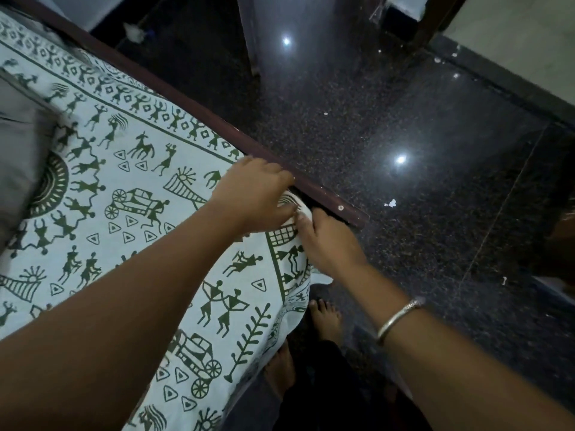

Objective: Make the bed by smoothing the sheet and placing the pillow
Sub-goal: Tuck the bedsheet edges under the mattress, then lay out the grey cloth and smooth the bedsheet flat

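Note:
A white sheet [130, 188] printed with dark green folk figures covers the bed. My left hand [252, 197] presses on the sheet at the bed's corner, fingers reaching the dark wooden bed frame [217, 119]. My right hand [326, 244], with a silver bangle on its wrist, grips the sheet's corner fold right beside the frame's end. At the left edge lies a grey pillow [15, 144], partly out of view.
Dark polished speckled floor [404, 150] stretches to the right of the bed, with small white scraps on it. My bare feet [323, 318] stand by the bed's side. A dark door frame [435, 23] and a wall skirting stand at the top right.

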Demonstrator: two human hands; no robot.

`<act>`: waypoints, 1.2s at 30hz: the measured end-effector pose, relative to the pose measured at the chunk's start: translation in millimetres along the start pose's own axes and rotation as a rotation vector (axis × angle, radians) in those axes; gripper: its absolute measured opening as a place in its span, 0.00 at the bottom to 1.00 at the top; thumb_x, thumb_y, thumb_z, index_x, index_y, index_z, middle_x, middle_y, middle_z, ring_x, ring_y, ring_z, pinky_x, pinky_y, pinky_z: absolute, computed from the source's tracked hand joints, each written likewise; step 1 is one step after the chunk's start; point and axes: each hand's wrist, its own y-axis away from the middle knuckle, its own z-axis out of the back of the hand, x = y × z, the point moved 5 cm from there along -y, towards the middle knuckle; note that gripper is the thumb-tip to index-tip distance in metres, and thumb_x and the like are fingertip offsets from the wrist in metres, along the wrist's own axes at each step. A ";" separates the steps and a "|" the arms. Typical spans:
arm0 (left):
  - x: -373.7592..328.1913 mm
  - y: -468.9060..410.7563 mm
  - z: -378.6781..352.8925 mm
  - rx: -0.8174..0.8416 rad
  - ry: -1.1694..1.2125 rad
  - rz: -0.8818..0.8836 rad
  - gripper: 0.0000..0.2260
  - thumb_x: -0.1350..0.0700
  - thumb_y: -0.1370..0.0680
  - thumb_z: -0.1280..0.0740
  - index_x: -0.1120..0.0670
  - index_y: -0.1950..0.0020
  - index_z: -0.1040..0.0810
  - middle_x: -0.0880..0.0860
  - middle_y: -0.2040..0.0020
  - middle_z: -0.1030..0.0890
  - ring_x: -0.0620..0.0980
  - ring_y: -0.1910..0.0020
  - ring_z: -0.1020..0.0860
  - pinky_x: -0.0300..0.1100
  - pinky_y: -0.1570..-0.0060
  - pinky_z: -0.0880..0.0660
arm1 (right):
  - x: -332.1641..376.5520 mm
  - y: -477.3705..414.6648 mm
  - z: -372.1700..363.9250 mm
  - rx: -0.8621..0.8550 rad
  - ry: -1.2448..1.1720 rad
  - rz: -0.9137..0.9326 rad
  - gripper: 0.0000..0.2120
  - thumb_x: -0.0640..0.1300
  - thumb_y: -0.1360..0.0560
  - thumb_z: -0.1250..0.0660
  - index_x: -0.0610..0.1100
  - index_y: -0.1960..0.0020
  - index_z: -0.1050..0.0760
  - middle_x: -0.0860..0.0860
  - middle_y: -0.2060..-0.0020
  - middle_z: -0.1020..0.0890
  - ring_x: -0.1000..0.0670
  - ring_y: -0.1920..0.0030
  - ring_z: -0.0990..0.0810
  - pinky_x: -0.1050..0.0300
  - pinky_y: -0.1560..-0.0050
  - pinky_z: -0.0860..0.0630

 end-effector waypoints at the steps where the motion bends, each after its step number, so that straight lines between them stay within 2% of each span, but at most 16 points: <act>1: 13.7 2.3 0.3 0.026 -0.072 0.083 0.25 0.39 0.24 0.41 0.52 0.32 0.30 0.55 0.36 0.26 0.55 0.35 0.30 0.52 0.32 0.39 | 12.0 0.2 7.1 -0.018 0.173 0.006 0.20 0.55 0.18 0.50 0.41 0.41 0.28 0.41 0.47 0.20 0.40 0.46 0.22 0.52 0.55 0.30; 3: 39.1 4.8 -2.5 0.136 -0.141 0.210 0.30 0.35 0.24 0.45 0.51 0.27 0.36 0.55 0.30 0.32 0.55 0.29 0.36 0.57 0.29 0.44 | 43.7 0.4 20.1 -0.125 0.398 0.122 0.14 0.46 0.19 0.45 0.40 0.40 0.28 0.42 0.45 0.21 0.41 0.45 0.22 0.52 0.52 0.28; 4: 46.3 2.6 -4.5 0.175 -0.146 0.218 0.30 0.35 0.24 0.47 0.51 0.27 0.37 0.55 0.28 0.33 0.55 0.28 0.38 0.58 0.29 0.46 | 61.0 0.5 21.5 -0.156 0.416 0.224 0.14 0.43 0.21 0.44 0.40 0.38 0.30 0.42 0.43 0.23 0.41 0.44 0.23 0.52 0.51 0.29; 6: 51.4 -5.7 -7.3 0.208 -0.116 0.188 0.25 0.39 0.22 0.49 0.51 0.29 0.34 0.54 0.30 0.31 0.55 0.29 0.37 0.58 0.28 0.47 | 85.5 -6.1 14.3 -0.103 0.345 0.353 0.19 0.41 0.23 0.42 0.39 0.32 0.35 0.42 0.39 0.26 0.41 0.42 0.26 0.52 0.47 0.31; 9: 55.4 -13.6 -8.8 0.247 -0.070 0.174 0.19 0.46 0.19 0.50 0.50 0.32 0.32 0.53 0.32 0.29 0.53 0.31 0.35 0.59 0.29 0.49 | 99.4 -28.1 4.9 0.052 0.323 0.277 0.20 0.42 0.23 0.40 0.38 0.32 0.37 0.41 0.39 0.26 0.41 0.41 0.26 0.52 0.48 0.32; 11: 60.4 -12.9 -9.6 0.274 -0.029 0.172 0.18 0.47 0.19 0.49 0.48 0.30 0.33 0.50 0.30 0.31 0.52 0.29 0.37 0.61 0.29 0.52 | 106.9 -38.0 4.7 0.168 0.418 0.206 0.22 0.44 0.22 0.40 0.38 0.31 0.38 0.40 0.39 0.25 0.40 0.41 0.25 0.51 0.49 0.31; 12: 62.6 -11.4 -9.1 0.274 -0.005 0.168 0.18 0.48 0.20 0.48 0.47 0.30 0.34 0.49 0.30 0.31 0.51 0.28 0.39 0.63 0.29 0.53 | 110.3 -40.2 4.8 0.232 0.480 0.175 0.23 0.46 0.21 0.40 0.39 0.29 0.39 0.41 0.37 0.26 0.40 0.39 0.26 0.50 0.46 0.30; 14: 62.9 -4.0 -4.7 0.212 0.003 0.141 0.19 0.48 0.21 0.43 0.47 0.30 0.34 0.48 0.30 0.31 0.50 0.28 0.39 0.61 0.29 0.52 | 118.9 -42.1 4.5 0.319 0.683 0.146 0.22 0.48 0.21 0.40 0.41 0.29 0.35 0.43 0.35 0.27 0.41 0.36 0.27 0.48 0.40 0.29; 15: 63.3 1.0 -3.1 0.132 -0.007 0.123 0.21 0.48 0.23 0.40 0.47 0.31 0.33 0.48 0.31 0.30 0.51 0.29 0.38 0.59 0.29 0.49 | 125.8 -44.6 5.3 0.314 0.805 0.155 0.19 0.48 0.21 0.40 0.43 0.32 0.31 0.45 0.35 0.26 0.42 0.37 0.26 0.47 0.40 0.28; 18: 80.7 24.6 3.0 -0.164 0.100 0.167 0.25 0.52 0.28 0.34 0.51 0.31 0.31 0.51 0.32 0.28 0.54 0.33 0.33 0.50 0.32 0.42 | 164.0 -53.7 13.4 0.111 1.007 0.252 0.13 0.46 0.21 0.41 0.45 0.39 0.25 0.48 0.42 0.23 0.45 0.44 0.23 0.51 0.52 0.25; 21: 121.2 58.2 3.0 -0.278 0.288 0.390 0.24 0.56 0.27 0.34 0.52 0.31 0.30 0.51 0.33 0.27 0.54 0.33 0.33 0.48 0.33 0.40 | 208.6 -53.0 8.1 0.017 0.912 0.437 0.13 0.45 0.20 0.43 0.46 0.38 0.26 0.49 0.41 0.23 0.46 0.42 0.23 0.52 0.55 0.31; 23: 147.1 83.2 2.1 -0.298 0.289 0.472 0.23 0.57 0.26 0.33 0.53 0.31 0.30 0.52 0.34 0.27 0.55 0.33 0.33 0.48 0.34 0.39 | 234.4 -48.3 -4.3 0.052 0.856 0.548 0.14 0.48 0.20 0.42 0.47 0.37 0.27 0.49 0.40 0.24 0.46 0.40 0.24 0.52 0.52 0.30; 26: 180.0 122.9 2.9 -0.312 0.270 0.549 0.22 0.57 0.28 0.32 0.54 0.33 0.28 0.53 0.35 0.26 0.57 0.34 0.32 0.50 0.35 0.37 | 267.9 -44.0 -33.1 0.113 0.873 0.680 0.13 0.51 0.22 0.39 0.47 0.41 0.26 0.49 0.44 0.22 0.47 0.44 0.22 0.56 0.55 0.33; 29: 205.5 165.7 7.3 -0.366 0.263 0.641 0.21 0.57 0.28 0.31 0.54 0.34 0.27 0.54 0.36 0.25 0.58 0.35 0.30 0.51 0.37 0.35 | 305.1 -39.4 -62.9 0.187 0.846 0.749 0.11 0.52 0.23 0.39 0.48 0.45 0.25 0.50 0.48 0.21 0.48 0.49 0.22 0.57 0.57 0.33; 32: 232.5 210.3 1.6 -0.393 0.275 0.780 0.20 0.54 0.26 0.33 0.54 0.35 0.26 0.55 0.36 0.25 0.59 0.38 0.29 0.50 0.41 0.33 | 345.4 -34.4 -92.9 0.246 0.813 0.795 0.12 0.53 0.23 0.38 0.47 0.45 0.26 0.48 0.47 0.22 0.46 0.48 0.22 0.56 0.57 0.33; 36: 269.7 259.6 -13.1 -0.463 0.260 0.917 0.19 0.49 0.30 0.39 0.55 0.42 0.22 0.56 0.45 0.21 0.60 0.47 0.23 0.49 0.53 0.27 | 396.4 -28.9 -134.2 0.290 0.795 0.844 0.16 0.56 0.23 0.39 0.46 0.43 0.26 0.45 0.46 0.21 0.43 0.47 0.23 0.54 0.56 0.30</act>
